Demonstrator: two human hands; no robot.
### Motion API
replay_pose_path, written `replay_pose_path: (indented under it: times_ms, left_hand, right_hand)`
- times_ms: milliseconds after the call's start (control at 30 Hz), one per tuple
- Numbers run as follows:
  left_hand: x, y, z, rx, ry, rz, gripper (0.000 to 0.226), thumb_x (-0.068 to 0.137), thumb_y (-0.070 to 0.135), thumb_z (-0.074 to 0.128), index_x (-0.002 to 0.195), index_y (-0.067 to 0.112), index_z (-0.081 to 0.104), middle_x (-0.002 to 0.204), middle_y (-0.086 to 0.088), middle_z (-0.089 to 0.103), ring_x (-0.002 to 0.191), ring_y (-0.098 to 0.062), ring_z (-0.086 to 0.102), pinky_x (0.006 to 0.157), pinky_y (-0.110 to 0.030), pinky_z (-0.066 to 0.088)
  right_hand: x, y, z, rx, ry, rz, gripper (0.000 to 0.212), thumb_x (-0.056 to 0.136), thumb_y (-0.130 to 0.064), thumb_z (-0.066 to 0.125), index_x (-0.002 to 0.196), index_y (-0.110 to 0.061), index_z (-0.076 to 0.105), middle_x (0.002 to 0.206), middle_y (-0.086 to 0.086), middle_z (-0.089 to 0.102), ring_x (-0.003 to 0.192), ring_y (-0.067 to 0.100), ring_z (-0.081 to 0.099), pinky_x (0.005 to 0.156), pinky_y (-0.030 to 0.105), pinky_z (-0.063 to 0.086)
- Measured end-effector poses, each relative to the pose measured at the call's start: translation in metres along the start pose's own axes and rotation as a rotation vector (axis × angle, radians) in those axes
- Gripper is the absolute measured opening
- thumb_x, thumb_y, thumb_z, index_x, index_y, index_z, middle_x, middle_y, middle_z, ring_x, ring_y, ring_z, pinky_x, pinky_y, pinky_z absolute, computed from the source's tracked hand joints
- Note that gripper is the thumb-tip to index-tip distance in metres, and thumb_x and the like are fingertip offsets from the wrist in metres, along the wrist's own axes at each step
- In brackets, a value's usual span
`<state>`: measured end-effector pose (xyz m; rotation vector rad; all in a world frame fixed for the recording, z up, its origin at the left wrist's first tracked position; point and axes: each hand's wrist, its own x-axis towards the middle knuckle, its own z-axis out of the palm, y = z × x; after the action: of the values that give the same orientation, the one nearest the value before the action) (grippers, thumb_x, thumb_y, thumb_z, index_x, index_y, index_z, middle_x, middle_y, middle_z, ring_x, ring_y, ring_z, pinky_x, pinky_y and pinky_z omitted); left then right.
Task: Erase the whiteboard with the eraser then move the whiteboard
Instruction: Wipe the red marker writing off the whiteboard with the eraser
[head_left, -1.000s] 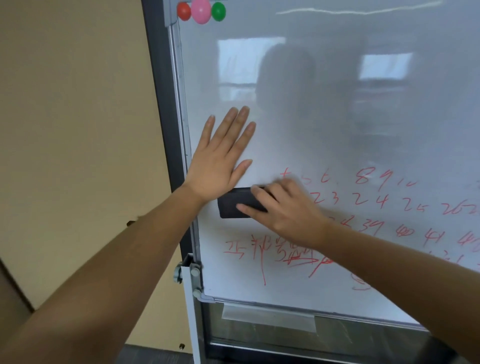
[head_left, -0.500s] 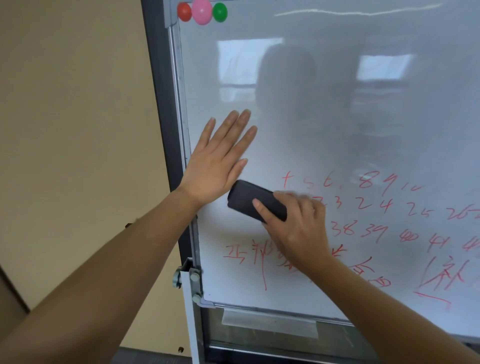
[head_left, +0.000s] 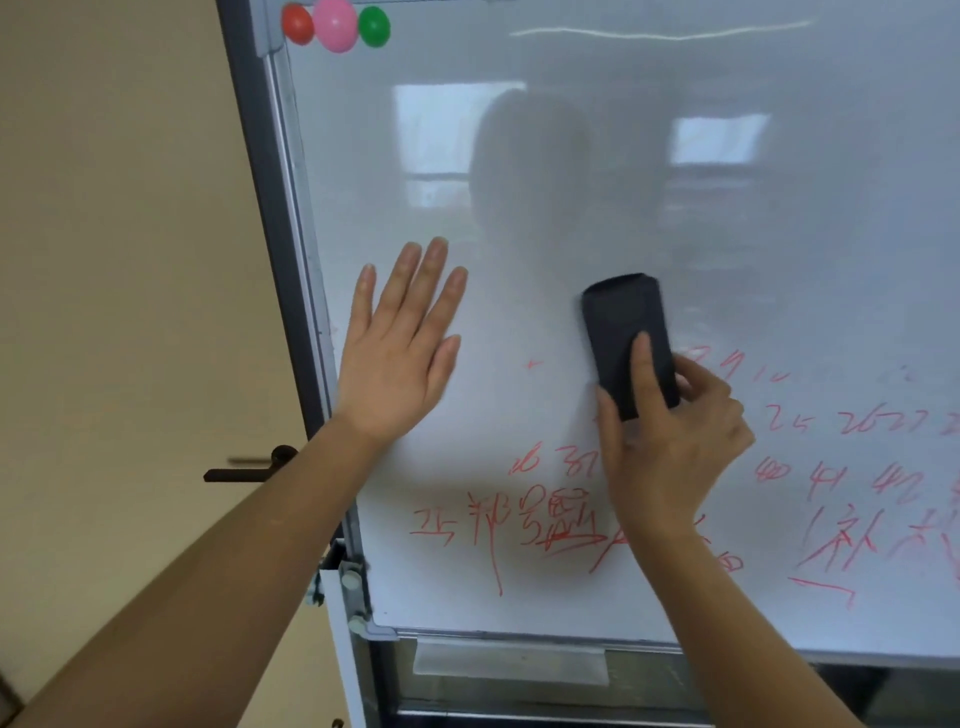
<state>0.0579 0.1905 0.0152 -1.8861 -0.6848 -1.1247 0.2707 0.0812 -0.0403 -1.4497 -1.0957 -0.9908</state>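
A black eraser (head_left: 628, 343) stands nearly upright against the whiteboard (head_left: 727, 218), above red writing (head_left: 550, 525). The right hand (head_left: 670, 441) grips its lower end, fingers clamped around it. The left hand (head_left: 400, 353) presses flat nearby, fingers straight and slightly spread.

left hand (head_left: 397, 358) lies flat on the whiteboard (head_left: 675, 218) near its left edge. the eraser (head_left: 626, 332) sits to its right, held against the board by the right hand (head_left: 670, 441) below it. three magnets (head_left: 335, 25) sit in the top left corner, writing (head_left: 519, 525) runs along the lower part.
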Motion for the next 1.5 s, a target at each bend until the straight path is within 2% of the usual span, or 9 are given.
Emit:
replay_pose_path:
  times_ms: [200,400,600,700,833,967,1133,1267,1500]
  left_hand:
    - [0.0,-0.001,0.0,0.011,0.01,0.008,0.054,0.105,0.034,0.022,0.152,0.007,0.017,0.158,-0.012,0.012,0.147,-0.027,0.008,0.12,-0.048,0.0]
    - [0.0,0.0,0.003,0.021,0.005,0.011,0.053,0.106,0.034,0.02,0.152,0.009,0.011,0.159,-0.015,0.02,0.147,-0.027,0.006,0.12,-0.049,0.001]
    - [0.001,0.001,0.007,0.021,0.01,0.009,0.054,0.106,0.034,0.019,0.152,0.009,0.01,0.159,-0.016,0.019,0.147,-0.027,0.006,0.119,-0.05,0.002]
    - [0.001,0.0,0.008,0.019,0.01,0.013,0.054,0.106,0.034,0.019,0.152,0.01,0.008,0.158,-0.012,0.01,0.148,-0.026,0.003,0.12,-0.049,0.001]
    - [0.001,0.0,0.01,0.01,0.013,0.01,0.054,0.106,0.033,0.02,0.152,0.008,0.009,0.158,-0.013,0.009,0.148,-0.027,0.003,0.12,-0.049,0.0]
    - [0.003,0.002,0.011,0.0,0.011,0.007,0.054,0.106,0.033,0.021,0.152,0.007,0.012,0.158,-0.013,0.011,0.148,-0.027,0.005,0.12,-0.049,0.0]
    - [0.002,0.002,0.014,0.013,0.016,0.02,0.055,0.105,0.034,0.02,0.154,0.01,0.009,0.16,-0.01,0.003,0.149,-0.026,0.001,0.121,-0.048,-0.001]
    - [0.0,0.001,0.014,0.012,0.035,0.026,0.056,0.105,0.033,0.022,0.155,0.011,0.009,0.162,-0.008,0.001,0.15,-0.026,0.002,0.121,-0.049,0.0]
    - [-0.001,-0.001,0.014,0.036,0.05,0.029,0.057,0.104,0.033,0.022,0.155,0.013,0.006,0.163,-0.006,-0.002,0.15,-0.025,0.0,0.12,-0.048,-0.001]
  right_hand:
    - [-0.047,-0.016,0.01,0.017,-0.078,-0.31,0.046,0.09,-0.034,0.063,0.133,-0.027,0.046,0.115,0.016,0.055,0.085,0.032,0.054,0.077,0.04,0.034]
    - [-0.081,0.019,0.008,-0.023,-0.224,-0.682,0.073,0.071,-0.02,0.081,0.134,-0.027,0.045,0.122,0.015,0.047,0.098,0.033,0.049,0.078,0.043,0.035]
    - [-0.052,0.043,0.003,-0.059,-0.221,-0.793,0.072,0.072,-0.022,0.08,0.134,-0.027,0.044,0.122,0.015,0.046,0.097,0.032,0.048,0.078,0.044,0.034]
    - [-0.03,0.044,0.002,-0.059,-0.122,-0.689,0.06,0.08,-0.022,0.074,0.133,-0.027,0.047,0.121,0.014,0.048,0.093,0.032,0.049,0.076,0.043,0.035]
    - [0.002,0.047,-0.003,-0.082,-0.016,-0.48,0.044,0.091,-0.031,0.064,0.133,-0.028,0.049,0.118,0.016,0.054,0.087,0.03,0.048,0.076,0.042,0.032]
    - [0.027,0.06,-0.01,-0.098,0.015,-0.242,0.047,0.092,-0.033,0.062,0.136,-0.027,0.046,0.116,0.021,0.057,0.09,0.029,0.044,0.077,0.042,0.033]
    - [0.045,0.081,-0.019,-0.113,0.101,0.059,0.049,0.09,-0.035,0.063,0.136,-0.021,0.053,0.117,0.023,0.055,0.093,0.038,0.054,0.08,0.047,0.037]
    - [0.052,0.095,-0.024,-0.078,0.153,0.27,0.051,0.089,-0.036,0.063,0.138,-0.023,0.052,0.12,0.02,0.054,0.095,0.035,0.054,0.085,0.045,0.036]
    - [0.046,0.064,-0.016,0.007,0.201,0.421,0.053,0.085,-0.033,0.066,0.135,-0.022,0.055,0.114,0.019,0.054,0.093,0.035,0.053,0.087,0.038,0.027]
